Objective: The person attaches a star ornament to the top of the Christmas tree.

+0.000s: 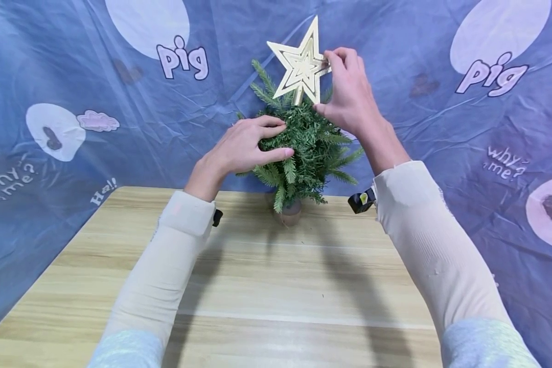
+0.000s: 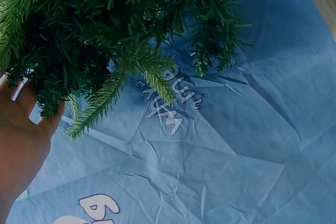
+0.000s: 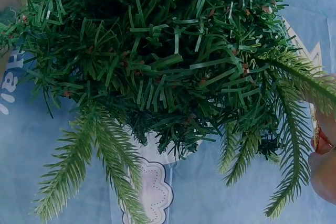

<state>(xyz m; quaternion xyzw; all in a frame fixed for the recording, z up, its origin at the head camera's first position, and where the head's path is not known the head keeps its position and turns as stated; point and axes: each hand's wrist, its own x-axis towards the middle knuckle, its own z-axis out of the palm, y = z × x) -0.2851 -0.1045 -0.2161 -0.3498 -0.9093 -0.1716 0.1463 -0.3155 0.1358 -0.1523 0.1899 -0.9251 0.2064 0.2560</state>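
Note:
A gold star tree topper (image 1: 303,66) with nested outlines stands upright over the top of a small artificial Christmas tree (image 1: 305,148). My right hand (image 1: 349,89) pinches the star along its right side, fingers at the right point and thumb at the lower right point. Whether the star's short stem meets the treetop is hard to tell among the needles. My left hand (image 1: 253,140) lies against the tree's left side, thumb and fingers apart. In the left wrist view, branches hide the fingertips of that hand (image 2: 23,135). Tree branches (image 3: 157,61) cover most of the right wrist view.
The tree's round brown base (image 1: 289,213) stands near the back edge of a light wooden table (image 1: 276,286). Close behind hangs a creased blue cloth (image 1: 230,30) printed with words and pale shapes. A small black device (image 1: 362,200) sits at the right wrist.

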